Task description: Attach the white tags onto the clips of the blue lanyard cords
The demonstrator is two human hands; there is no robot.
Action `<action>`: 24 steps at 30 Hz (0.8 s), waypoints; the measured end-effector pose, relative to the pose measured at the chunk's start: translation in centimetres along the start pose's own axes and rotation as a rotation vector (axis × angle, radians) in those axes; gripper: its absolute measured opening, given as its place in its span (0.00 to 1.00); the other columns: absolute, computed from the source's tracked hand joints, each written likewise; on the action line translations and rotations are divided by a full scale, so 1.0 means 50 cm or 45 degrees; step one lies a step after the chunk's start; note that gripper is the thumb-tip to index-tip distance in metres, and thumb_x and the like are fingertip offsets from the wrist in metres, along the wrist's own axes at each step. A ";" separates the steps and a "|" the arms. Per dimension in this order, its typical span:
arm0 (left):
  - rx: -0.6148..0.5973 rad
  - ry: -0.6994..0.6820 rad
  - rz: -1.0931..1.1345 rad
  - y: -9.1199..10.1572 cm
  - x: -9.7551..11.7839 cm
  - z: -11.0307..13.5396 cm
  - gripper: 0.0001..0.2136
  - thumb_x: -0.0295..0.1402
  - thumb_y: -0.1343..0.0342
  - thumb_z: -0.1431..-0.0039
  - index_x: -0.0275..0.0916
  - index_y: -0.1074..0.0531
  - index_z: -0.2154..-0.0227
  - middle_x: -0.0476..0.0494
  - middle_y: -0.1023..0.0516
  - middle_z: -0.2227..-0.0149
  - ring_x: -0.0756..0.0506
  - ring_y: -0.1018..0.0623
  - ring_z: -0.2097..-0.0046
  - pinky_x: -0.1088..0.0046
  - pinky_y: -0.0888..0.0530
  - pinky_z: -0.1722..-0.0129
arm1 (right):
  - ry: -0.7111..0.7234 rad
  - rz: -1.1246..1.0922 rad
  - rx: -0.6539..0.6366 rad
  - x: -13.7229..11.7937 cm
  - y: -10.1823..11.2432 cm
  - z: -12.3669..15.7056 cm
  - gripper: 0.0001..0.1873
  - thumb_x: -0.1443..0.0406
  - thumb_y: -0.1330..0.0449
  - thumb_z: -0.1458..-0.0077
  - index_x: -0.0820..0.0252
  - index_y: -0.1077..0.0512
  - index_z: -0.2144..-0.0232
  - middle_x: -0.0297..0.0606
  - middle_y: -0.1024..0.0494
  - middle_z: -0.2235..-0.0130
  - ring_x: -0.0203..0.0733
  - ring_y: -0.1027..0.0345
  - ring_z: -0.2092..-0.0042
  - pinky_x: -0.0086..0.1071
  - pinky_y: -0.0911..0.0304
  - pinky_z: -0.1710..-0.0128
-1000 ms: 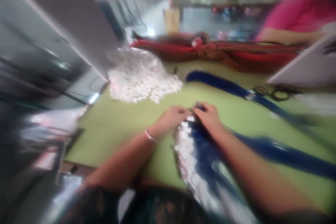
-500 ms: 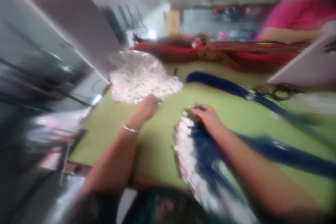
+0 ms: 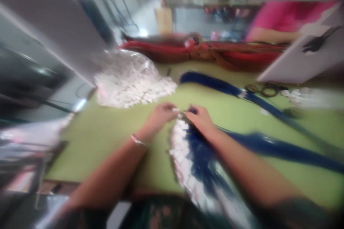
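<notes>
My left hand [image 3: 162, 114], with a bracelet at the wrist, pinches a small white connector [image 3: 175, 110]. Just to its right, my right hand [image 3: 200, 117] is closed on the dark blue tip of a wire [image 3: 192, 110]. The two sets of fingertips almost meet; blur hides whether connector and wire touch. Below them lies a bundle of blue wires [image 3: 201, 157] with a row of white connectors [image 3: 180, 150] along its left edge, running toward my lap. Up and to the left, a clear plastic bag [image 3: 129, 62] spills a pile of loose white connectors [image 3: 139, 87].
More blue wire bundles lie on the green tabletop [image 3: 107, 132] at the right, one [image 3: 212, 81] beside rolls of dark tape [image 3: 269, 90]. Red and brown wires [image 3: 166, 50] stretch across the back. A person in a pink sleeve [image 3: 279, 18] is beyond, behind a pale panel [image 3: 298, 57].
My left hand has come from the edge of the connector pile toward my right hand, and a white connector now shows in its fingers. The camera view has shifted slightly.
</notes>
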State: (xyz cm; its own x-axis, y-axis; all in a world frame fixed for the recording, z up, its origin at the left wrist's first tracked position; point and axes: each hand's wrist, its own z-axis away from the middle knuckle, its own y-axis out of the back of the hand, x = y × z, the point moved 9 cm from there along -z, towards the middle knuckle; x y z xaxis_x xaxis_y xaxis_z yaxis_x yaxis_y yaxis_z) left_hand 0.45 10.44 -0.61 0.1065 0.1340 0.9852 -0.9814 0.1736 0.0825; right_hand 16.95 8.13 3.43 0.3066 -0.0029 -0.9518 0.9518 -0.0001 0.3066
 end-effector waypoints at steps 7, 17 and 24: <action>-0.147 0.166 0.416 -0.043 -0.005 0.019 0.09 0.35 0.35 0.51 0.35 0.26 0.72 0.45 0.23 0.72 0.53 0.24 0.71 0.76 0.27 0.68 | 0.046 0.073 0.019 -0.010 -0.003 0.004 0.04 0.65 0.45 0.60 0.59 0.34 0.82 0.29 0.33 0.79 0.34 0.41 0.74 0.27 0.44 0.73; -0.144 0.090 0.453 -0.045 0.010 0.021 0.12 0.29 0.31 0.60 0.35 0.27 0.71 0.46 0.22 0.70 0.50 0.22 0.66 0.70 0.26 0.59 | 0.137 0.171 -0.015 -0.013 -0.014 0.005 0.04 0.68 0.45 0.59 0.59 0.34 0.82 0.29 0.32 0.80 0.34 0.40 0.75 0.27 0.45 0.74; -0.014 -0.062 0.068 -0.021 0.007 0.017 0.09 0.32 0.34 0.55 0.37 0.25 0.70 0.45 0.21 0.69 0.47 0.23 0.64 0.68 0.26 0.59 | 0.187 0.310 0.002 -0.016 -0.014 0.006 0.04 0.67 0.45 0.57 0.58 0.35 0.82 0.29 0.32 0.80 0.34 0.41 0.75 0.28 0.47 0.73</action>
State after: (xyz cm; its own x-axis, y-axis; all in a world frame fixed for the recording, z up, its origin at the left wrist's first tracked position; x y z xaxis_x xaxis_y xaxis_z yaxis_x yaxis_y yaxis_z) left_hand 1.37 9.47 -0.23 0.0455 0.0958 0.9944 -0.9835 0.1785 0.0278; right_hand 16.04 7.81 3.95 0.5229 0.1421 -0.8405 0.8504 -0.0184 0.5259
